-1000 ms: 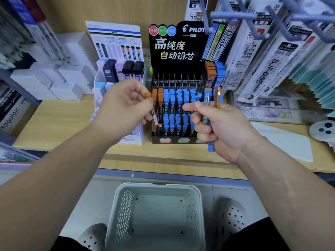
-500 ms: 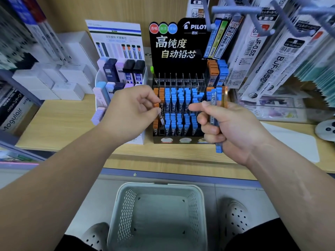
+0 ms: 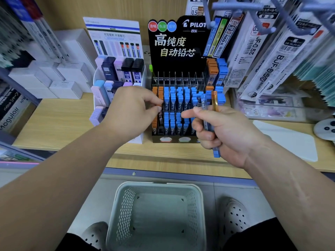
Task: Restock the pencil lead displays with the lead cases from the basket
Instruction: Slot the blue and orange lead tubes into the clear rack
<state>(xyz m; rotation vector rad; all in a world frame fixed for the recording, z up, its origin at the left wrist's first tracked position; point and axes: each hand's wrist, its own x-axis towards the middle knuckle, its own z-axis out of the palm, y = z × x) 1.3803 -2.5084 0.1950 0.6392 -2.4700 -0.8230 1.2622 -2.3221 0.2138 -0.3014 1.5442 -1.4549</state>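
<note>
At display (image 3: pixel 181 51) — left hand (image 3: pixel 132 109) pinches case (image 3: pixel 160 115).

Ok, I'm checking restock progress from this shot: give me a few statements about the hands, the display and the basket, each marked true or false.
1. The left hand pinches an orange-capped case at the left columns of the black display. True.
2. The right hand is empty. False: it holds several lead cases, blue ones and an amber one.
3. The basket on the floor is heaped with cases. False: none show inside it.
4. Blue-capped cases outnumber orange ones in the black display. True.
</note>
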